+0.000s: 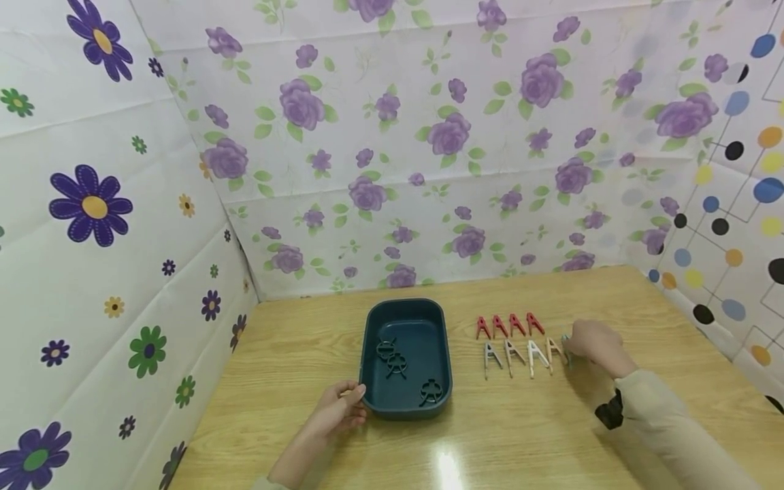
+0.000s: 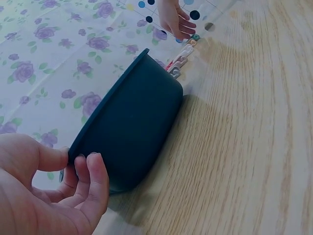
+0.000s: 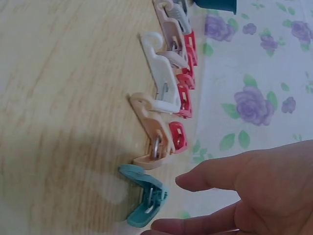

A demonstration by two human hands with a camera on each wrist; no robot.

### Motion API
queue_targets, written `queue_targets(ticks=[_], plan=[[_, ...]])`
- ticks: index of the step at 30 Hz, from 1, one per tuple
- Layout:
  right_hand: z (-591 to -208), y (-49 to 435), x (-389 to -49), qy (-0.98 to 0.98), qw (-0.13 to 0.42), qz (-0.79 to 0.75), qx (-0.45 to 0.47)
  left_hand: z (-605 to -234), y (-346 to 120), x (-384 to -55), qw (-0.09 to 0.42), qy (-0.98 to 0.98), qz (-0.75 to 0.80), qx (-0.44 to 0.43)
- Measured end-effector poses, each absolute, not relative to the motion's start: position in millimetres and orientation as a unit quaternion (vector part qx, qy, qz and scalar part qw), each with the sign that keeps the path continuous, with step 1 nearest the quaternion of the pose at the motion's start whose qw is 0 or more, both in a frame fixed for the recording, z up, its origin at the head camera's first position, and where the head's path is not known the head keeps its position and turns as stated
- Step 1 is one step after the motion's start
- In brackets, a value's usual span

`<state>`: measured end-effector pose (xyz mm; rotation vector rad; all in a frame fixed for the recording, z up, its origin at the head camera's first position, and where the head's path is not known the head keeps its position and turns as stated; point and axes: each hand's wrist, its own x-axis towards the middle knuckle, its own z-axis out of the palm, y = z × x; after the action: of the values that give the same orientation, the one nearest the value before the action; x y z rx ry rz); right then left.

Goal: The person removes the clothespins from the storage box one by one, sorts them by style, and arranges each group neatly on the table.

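At the near left corner of a dark teal plastic bin (image 1: 422, 347), my left hand (image 1: 335, 410) pinches the rim between thumb and fingers. Three dark clips (image 1: 397, 364) with rounded tops and splayed legs lie inside the bin. On the right, my right hand (image 1: 597, 344) is over a teal clothespin (image 3: 147, 196) standing on the table. Its thumb and fingers are spread on either side of the clothespin's near end, not closed on it. Beside it in a row stand a beige clothespin (image 3: 152, 134), a white clothespin (image 3: 164, 78), a pinkish clothespin (image 1: 513, 354) and a grey clothespin (image 1: 492, 357).
Several small red clips (image 1: 517, 324) form a second row behind the larger clothespins. The wooden table (image 1: 294, 354) ends at flower-printed cloth (image 1: 392, 204) at the back and patterned sheets on both sides. A black band (image 1: 610, 412) hangs at the right sleeve.
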<state>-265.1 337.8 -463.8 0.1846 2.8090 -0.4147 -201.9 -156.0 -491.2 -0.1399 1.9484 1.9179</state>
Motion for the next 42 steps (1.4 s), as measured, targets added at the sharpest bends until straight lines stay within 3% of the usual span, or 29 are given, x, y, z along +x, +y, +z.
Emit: queue_targets(ticks=[14,29,42], plan=[[-457,317,-265,0.986,0.089,-0.143,0.000,-494,-157,-202,0.200,0.692,0.692,-0.042],[-446,273,-270,0.981,0.083,-0.169,-0.037,-492,-158,-201,0.208,0.693,0.690,-0.032],[-433,220,-274,0.983,-0.007,-0.147,-0.107,-493,-158,-201,0.204,0.693,0.690,-0.036]])
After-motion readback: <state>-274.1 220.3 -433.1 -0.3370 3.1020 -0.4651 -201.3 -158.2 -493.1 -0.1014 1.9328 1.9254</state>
